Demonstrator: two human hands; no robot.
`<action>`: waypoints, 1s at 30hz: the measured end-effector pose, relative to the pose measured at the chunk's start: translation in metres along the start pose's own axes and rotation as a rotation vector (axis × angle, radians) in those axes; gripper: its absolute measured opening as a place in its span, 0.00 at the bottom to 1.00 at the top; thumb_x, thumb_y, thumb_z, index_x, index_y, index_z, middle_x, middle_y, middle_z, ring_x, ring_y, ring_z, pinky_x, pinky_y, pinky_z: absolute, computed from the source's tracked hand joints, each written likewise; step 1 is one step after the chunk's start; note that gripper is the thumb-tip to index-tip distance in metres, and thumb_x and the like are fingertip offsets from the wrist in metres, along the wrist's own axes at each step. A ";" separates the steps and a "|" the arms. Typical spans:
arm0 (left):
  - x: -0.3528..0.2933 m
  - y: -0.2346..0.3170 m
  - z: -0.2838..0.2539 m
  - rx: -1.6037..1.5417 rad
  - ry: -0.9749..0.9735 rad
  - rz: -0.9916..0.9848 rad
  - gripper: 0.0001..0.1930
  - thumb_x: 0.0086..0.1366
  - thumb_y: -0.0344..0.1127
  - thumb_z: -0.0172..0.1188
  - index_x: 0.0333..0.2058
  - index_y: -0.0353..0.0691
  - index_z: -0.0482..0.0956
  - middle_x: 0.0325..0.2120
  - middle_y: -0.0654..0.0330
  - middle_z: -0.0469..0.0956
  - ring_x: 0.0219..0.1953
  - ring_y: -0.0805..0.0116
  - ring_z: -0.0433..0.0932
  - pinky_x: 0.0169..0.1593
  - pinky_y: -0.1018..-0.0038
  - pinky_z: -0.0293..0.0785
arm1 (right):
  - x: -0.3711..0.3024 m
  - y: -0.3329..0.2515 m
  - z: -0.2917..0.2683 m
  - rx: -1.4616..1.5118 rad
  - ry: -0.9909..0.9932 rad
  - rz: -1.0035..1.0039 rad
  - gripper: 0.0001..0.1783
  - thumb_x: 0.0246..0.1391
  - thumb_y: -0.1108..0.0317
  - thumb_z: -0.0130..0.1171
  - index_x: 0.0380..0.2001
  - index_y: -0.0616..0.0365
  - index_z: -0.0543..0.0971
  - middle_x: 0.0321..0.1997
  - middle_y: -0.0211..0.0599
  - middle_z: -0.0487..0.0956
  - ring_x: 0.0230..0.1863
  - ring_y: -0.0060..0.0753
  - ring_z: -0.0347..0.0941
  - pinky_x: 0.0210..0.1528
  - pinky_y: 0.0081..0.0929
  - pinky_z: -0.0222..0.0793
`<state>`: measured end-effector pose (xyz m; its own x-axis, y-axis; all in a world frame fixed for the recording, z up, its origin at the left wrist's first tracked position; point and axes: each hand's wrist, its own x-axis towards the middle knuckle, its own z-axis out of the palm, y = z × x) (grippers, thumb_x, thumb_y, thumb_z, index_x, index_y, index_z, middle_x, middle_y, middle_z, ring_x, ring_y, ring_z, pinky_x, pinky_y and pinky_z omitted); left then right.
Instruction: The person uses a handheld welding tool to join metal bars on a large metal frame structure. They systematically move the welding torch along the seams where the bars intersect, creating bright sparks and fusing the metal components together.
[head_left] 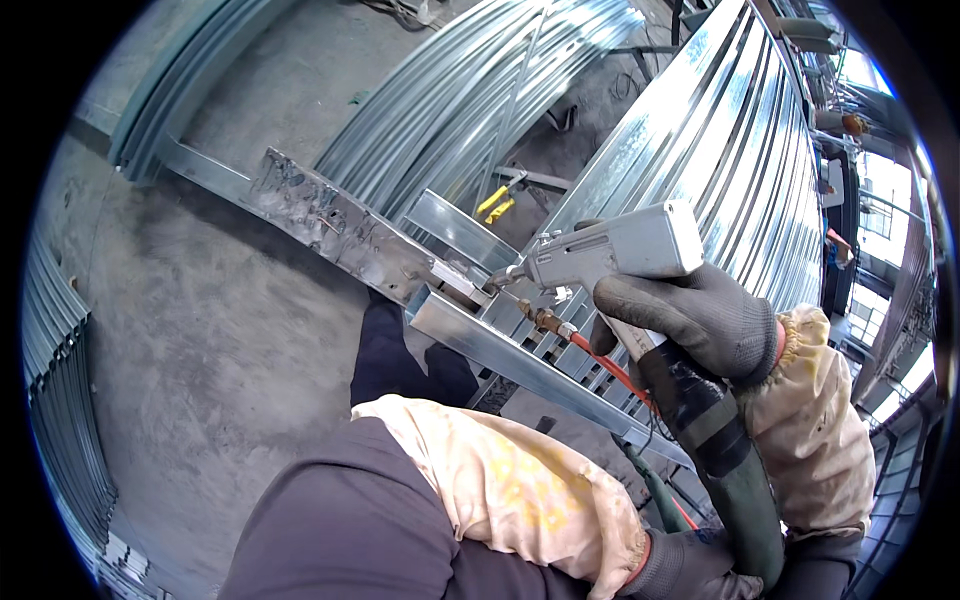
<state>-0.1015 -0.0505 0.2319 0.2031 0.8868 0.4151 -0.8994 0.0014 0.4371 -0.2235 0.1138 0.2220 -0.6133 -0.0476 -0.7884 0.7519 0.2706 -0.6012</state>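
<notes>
My right hand (700,315), in a grey work glove, is wrapped around the handle of a grey welding gun (620,250). The gun's nozzle points left, close to the end of a short metal piece on a dark, spatter-covered steel beam (330,215). Just below the nozzle lies a shiny metal channel (520,355). A thick cable (740,490), wrapped in black tape and a green sleeve, runs down from the gun. Low in the picture my left hand (690,565), also gloved, is closed round that cable, with its fingers partly hidden.
Long galvanized channels (740,150) lie stacked at the far right, and another bundle (450,95) lies beyond the beam. Yellow-handled pliers (497,203) rest among the metal. An orange hose (605,365) with a brass fitting runs beneath the gun. More profiles (70,400) stand at the left.
</notes>
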 end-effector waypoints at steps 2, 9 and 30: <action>-0.002 0.010 -0.009 -0.026 0.002 -0.014 0.18 0.74 0.50 0.54 0.46 0.38 0.75 0.42 0.49 0.79 0.47 0.51 0.79 0.52 0.60 0.73 | 0.008 0.002 -0.004 0.043 -0.003 0.009 0.20 0.69 0.59 0.57 0.57 0.59 0.78 0.46 0.38 0.82 0.44 0.29 0.81 0.50 0.29 0.77; -0.010 0.032 -0.024 -0.117 -0.031 -0.043 0.18 0.74 0.49 0.54 0.47 0.38 0.75 0.42 0.48 0.79 0.47 0.51 0.79 0.52 0.59 0.73 | 0.040 -0.010 0.003 0.263 -0.072 0.139 0.23 0.69 0.53 0.57 0.53 0.62 0.79 0.40 0.34 0.81 0.36 0.25 0.79 0.39 0.27 0.78; -0.020 0.063 -0.043 -0.266 -0.057 -0.046 0.19 0.72 0.49 0.55 0.48 0.37 0.75 0.43 0.47 0.79 0.48 0.50 0.78 0.53 0.59 0.73 | 0.073 -0.007 -0.004 0.340 -0.088 0.351 0.21 0.69 0.53 0.57 0.50 0.61 0.79 0.40 0.32 0.80 0.37 0.22 0.77 0.40 0.25 0.76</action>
<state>-0.1792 -0.0486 0.2171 0.2608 0.8556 0.4471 -0.9572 0.1689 0.2350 -0.2746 0.1122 0.1694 -0.2971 -0.0945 -0.9502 0.9548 -0.0431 -0.2942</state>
